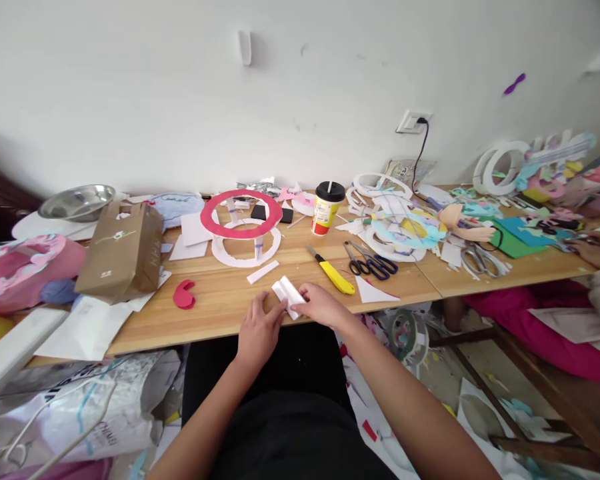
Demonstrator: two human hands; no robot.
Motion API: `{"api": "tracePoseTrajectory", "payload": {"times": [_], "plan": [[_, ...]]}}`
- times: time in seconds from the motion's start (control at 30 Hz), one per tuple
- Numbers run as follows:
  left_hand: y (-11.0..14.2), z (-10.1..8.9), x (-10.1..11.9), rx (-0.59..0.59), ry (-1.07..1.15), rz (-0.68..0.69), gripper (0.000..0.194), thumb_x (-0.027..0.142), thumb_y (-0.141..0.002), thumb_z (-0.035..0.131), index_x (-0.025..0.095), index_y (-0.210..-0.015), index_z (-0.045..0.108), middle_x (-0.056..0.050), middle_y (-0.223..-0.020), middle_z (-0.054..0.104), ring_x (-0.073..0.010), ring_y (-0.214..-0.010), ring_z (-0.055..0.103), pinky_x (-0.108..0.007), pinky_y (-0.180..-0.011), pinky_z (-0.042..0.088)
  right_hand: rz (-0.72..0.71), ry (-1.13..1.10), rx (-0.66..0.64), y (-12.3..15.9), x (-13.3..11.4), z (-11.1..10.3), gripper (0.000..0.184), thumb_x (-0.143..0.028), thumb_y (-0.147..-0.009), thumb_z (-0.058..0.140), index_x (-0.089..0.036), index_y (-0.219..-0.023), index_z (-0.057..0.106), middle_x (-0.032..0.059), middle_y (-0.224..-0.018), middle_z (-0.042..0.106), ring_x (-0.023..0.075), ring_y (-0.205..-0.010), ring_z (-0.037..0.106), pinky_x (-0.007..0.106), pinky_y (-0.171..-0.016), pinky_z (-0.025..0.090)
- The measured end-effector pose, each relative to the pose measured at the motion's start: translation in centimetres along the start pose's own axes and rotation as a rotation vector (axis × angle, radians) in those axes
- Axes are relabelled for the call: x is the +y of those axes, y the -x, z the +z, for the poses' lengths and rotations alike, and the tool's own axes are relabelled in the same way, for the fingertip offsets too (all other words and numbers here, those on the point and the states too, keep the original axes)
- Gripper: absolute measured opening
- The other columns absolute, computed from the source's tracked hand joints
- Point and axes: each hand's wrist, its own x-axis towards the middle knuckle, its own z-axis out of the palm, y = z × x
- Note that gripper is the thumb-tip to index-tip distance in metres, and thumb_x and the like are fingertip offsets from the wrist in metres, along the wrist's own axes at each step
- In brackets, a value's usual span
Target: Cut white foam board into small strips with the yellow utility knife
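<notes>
At the table's front edge, my left hand and my right hand meet on a folded-looking white piece, perhaps foam or card. Fingers of both hands are closed on its near part. A loose white strip lies just beyond it. Farther back stands a ring frame with a red top ring and a white lower ring, joined by short posts. To the right of my hands are a yellow utility knife, dark-handled scissors and a white triangular offcut.
A lidded paper cup stands behind the knife. On the left are a brown paper bag, a steel bowl and a curved red piece. Rings and scraps crowd the right, where another person's hand shows.
</notes>
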Motion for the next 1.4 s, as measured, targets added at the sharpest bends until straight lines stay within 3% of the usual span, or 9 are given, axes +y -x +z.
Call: {"api": "tracePoseTrajectory", "payload": {"times": [0.17, 0.3, 0.37, 0.47, 0.67, 0.9, 1.1, 1.23, 1.4], "plan": [[-0.7, -0.4, 0.4, 0.005, 0.503, -0.184, 0.025, 0.033, -0.094, 0.053, 0.026, -0.113, 0.067, -0.011, -0.135, 0.048, -0.0278, -0.125, 0.051, -0.049, -0.104, 0.044, -0.035, -0.149, 0.043, 1.1, -0.1, 1.6, 0.021, -0.024, -0.076, 0.065, -0.019, -0.094, 0.055, 0.0024, -0.092, 0.069, 0.0164, -0.080, 0.064, 0.024, -0.067, 0.046], [-0.8, -1.7, 2.2, 0.116, 1.165, -0.599, 0.032, 0.039, -0.085, 0.066, 0.019, -0.110, 0.060, -0.010, -0.115, 0.063, -0.0220, -0.104, 0.065, -0.040, -0.090, 0.053, -0.124, -0.401, 0.049, 3.8, -1.3, 2.7, 0.025, -0.028, -0.078, 0.065, -0.020, -0.097, 0.053, 0.0038, -0.093, 0.070, 0.0186, -0.083, 0.066, 0.027, -0.071, 0.050], [-0.3, -2.9, 3.1, 0.065, 1.415, -0.738, 0.038, 0.038, -0.081, 0.071, 0.018, -0.111, 0.059, -0.009, -0.108, 0.068, -0.0200, -0.094, 0.067, -0.036, -0.083, 0.055, -0.138, -0.396, 0.075, 5.8, -2.0, 3.0, 0.025, -0.031, -0.080, 0.064, -0.020, -0.100, 0.053, 0.0035, -0.093, 0.070, 0.0188, -0.082, 0.067, 0.028, -0.072, 0.051], [0.9, -4.9, 3.5, -0.093, 1.609, -0.745, 0.036, 0.034, -0.079, 0.074, 0.013, -0.107, 0.064, -0.011, -0.105, 0.070, -0.0215, -0.093, 0.068, -0.034, -0.084, 0.053, -0.149, -0.368, 0.043, 8.7, -2.9, 2.7, 0.022, -0.035, -0.085, 0.061, -0.021, -0.101, 0.057, 0.0036, -0.096, 0.070, 0.0187, -0.085, 0.066, 0.029, -0.075, 0.051], [3.6, -7.5, 3.4, -0.262, 1.662, -0.668, 0.039, 0.031, -0.076, 0.078, 0.015, -0.110, 0.069, -0.013, -0.107, 0.072, -0.0265, -0.099, 0.067, -0.039, -0.088, 0.052, -0.152, -0.450, -0.056, 12.4, -3.8, 1.5, 0.021, -0.042, -0.092, 0.057, -0.022, -0.097, 0.062, 0.0018, -0.092, 0.066, 0.0162, -0.083, 0.061, 0.026, -0.074, 0.048], [6.1, -8.1, 3.8, -0.398, 1.741, -0.618, 0.042, 0.041, -0.071, 0.080, 0.015, -0.103, 0.073, -0.011, -0.091, 0.072, -0.0284, -0.091, 0.069, -0.041, -0.083, 0.054, -0.098, -0.652, -0.203, 13.8, -3.6, 1.5, 0.021, -0.041, -0.087, 0.064, -0.022, -0.097, 0.062, -0.0008, -0.084, 0.062, 0.0136, -0.076, 0.057, 0.024, -0.068, 0.047], [6.3, -8.0, 3.8, -0.365, 1.601, -0.471, 0.031, 0.039, -0.072, 0.079, 0.018, -0.095, 0.074, -0.012, -0.126, 0.060, -0.0291, -0.111, 0.060, -0.038, -0.091, 0.052, -0.247, -0.496, -0.045, 14.2, -3.4, 2.8, 0.016, -0.036, -0.092, 0.058, -0.023, -0.093, 0.067, 0.0032, -0.096, 0.062, 0.0159, -0.088, 0.061, 0.026, -0.076, 0.050], [5.9, -8.4, 3.6, -0.325, 1.469, -0.389, 0.032, 0.035, -0.080, 0.073, 0.019, -0.108, 0.071, -0.015, -0.134, 0.055, -0.0308, -0.123, 0.054, -0.043, -0.102, 0.045, -0.326, -0.306, 0.012, 13.1, -2.7, 1.9, 0.021, -0.035, -0.096, 0.049, -0.025, -0.103, 0.066, 0.0054, -0.105, 0.064, 0.0185, -0.097, 0.062, 0.030, -0.084, 0.051], [5.0, -8.3, 2.5, -0.170, 1.147, -0.328, 0.022, 0.031, -0.084, 0.069, 0.019, -0.102, 0.070, -0.014, -0.123, 0.062, -0.0275, -0.118, 0.058, -0.042, -0.103, 0.045, -0.354, 0.351, 0.526, 6.1, 1.5, -2.1, 0.033, -0.033, -0.097, 0.043, -0.018, -0.123, 0.057, 0.0159, -0.123, 0.059, 0.0296, -0.120, 0.049, 0.047, -0.103, 0.039]]}}
